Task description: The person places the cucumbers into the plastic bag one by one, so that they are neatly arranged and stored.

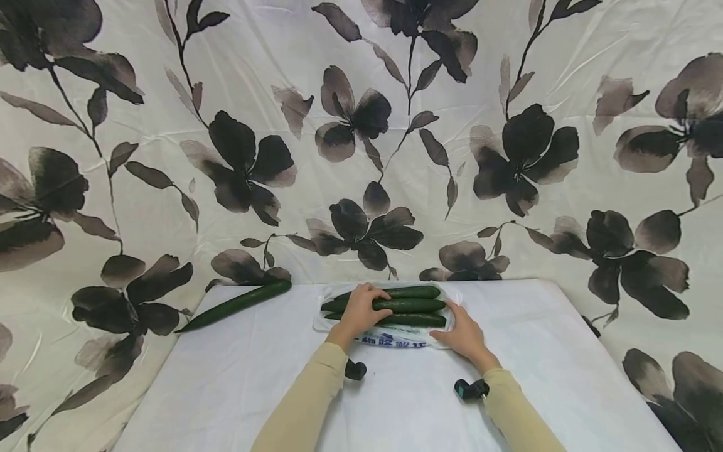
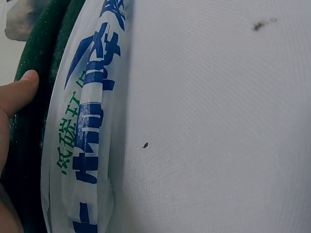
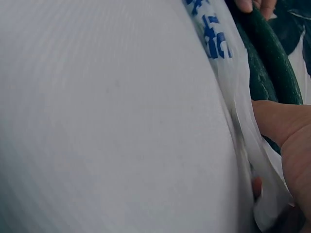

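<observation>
Three dark green cucumbers lie side by side on a white plastic bag [image 1: 395, 341] with blue print, at the table's far side. My left hand [image 1: 361, 311] grips the middle cucumber [image 1: 415, 306] from above, its thumb on the near side. Behind and in front of it lie the back cucumber [image 1: 415, 292] and the front cucumber [image 1: 418, 321]. At the cucumbers' right ends, my right hand [image 1: 463, 333] holds the bag's edge. In the right wrist view that thumb [image 3: 277, 116] is over the bag rim, with a fingertip [image 3: 256, 187] partly hidden below it.
Another cucumber [image 1: 237, 306] lies apart at the table's far left edge. White cloth covers the table [image 1: 395, 402], and a floral curtain [image 1: 361, 157] hangs directly behind. Small dark cameras sit at both wrists.
</observation>
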A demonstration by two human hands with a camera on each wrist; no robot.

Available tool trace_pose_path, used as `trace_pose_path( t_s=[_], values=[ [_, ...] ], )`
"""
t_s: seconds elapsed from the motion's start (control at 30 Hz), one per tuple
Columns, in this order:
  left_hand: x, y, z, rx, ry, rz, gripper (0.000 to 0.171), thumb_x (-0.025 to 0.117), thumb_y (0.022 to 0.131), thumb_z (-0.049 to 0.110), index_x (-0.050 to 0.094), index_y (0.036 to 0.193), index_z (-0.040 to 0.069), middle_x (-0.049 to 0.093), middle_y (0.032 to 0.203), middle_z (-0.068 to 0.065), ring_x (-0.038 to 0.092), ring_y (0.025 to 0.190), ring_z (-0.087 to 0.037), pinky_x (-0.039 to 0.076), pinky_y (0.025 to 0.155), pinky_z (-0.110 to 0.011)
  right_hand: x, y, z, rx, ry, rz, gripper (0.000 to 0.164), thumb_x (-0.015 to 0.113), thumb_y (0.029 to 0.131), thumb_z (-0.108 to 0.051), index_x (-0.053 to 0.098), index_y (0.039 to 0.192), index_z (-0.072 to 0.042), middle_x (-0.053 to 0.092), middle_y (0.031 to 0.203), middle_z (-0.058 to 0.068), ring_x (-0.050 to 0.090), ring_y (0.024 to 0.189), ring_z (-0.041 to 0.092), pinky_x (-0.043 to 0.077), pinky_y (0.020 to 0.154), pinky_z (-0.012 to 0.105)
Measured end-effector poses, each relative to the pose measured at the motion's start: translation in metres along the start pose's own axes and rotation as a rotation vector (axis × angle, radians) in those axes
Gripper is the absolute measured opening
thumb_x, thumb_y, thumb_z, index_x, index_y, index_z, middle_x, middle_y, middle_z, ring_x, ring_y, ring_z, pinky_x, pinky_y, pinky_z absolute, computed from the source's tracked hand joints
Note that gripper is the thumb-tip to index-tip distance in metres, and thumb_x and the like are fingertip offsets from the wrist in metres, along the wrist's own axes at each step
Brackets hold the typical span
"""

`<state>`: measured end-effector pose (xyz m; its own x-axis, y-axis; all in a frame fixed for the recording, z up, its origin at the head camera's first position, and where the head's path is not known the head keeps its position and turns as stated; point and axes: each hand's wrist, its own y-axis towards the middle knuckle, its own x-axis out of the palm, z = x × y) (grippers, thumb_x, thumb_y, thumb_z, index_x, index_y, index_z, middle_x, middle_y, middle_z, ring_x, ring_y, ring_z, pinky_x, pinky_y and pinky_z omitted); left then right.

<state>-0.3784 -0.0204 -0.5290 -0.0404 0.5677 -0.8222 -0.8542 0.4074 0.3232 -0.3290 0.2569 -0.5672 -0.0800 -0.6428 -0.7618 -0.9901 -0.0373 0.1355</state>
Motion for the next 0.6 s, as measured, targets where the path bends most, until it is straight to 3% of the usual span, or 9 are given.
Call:
trace_pose_path(
  t_s=[0.27, 0.43, 0.6],
  values=[
    [-0.009, -0.003, 0.002, -0.014, 0.001, -0.064, 0.030, 0.070, 0.091, 0.033, 0.069, 0.119, 0.023, 0.057, 0.112, -0.001, 0.051, 0.103, -0.022, 0.042, 0.090, -0.044, -0.006, 0.005, -0.006, -0.090, 0.060, 0.027, 0.082, 0.082, 0.077, -0.020, 0.040, 0.144, 0.002, 0.042, 0.142, 0.027, 0.035, 0.132, 0.048, 0.029, 0.105, 0.062],
    [-0.019, -0.009, -0.002, -0.011, -0.011, -0.036, 0.027, 0.068, 0.093, 0.030, 0.069, 0.120, 0.024, 0.058, 0.117, -0.001, 0.051, 0.109, -0.025, 0.040, 0.093, -0.049, -0.009, 0.008, -0.008, -0.065, 0.131, 0.035, 0.073, 0.074, 0.074, -0.001, 0.044, 0.140, 0.004, 0.044, 0.139, 0.029, 0.038, 0.130, 0.047, 0.032, 0.105, 0.057],
    [-0.036, -0.019, -0.008, 0.014, -0.064, -0.007, 0.023, 0.068, 0.094, 0.024, 0.071, 0.116, 0.019, 0.058, 0.111, 0.000, 0.053, 0.106, -0.024, 0.043, 0.092, -0.048, -0.018, 0.011, -0.012, -0.052, 0.151, 0.005, 0.070, 0.068, 0.071, 0.002, 0.047, 0.138, 0.003, 0.046, 0.137, 0.029, 0.039, 0.129, 0.047, 0.034, 0.103, 0.058]
  ],
)
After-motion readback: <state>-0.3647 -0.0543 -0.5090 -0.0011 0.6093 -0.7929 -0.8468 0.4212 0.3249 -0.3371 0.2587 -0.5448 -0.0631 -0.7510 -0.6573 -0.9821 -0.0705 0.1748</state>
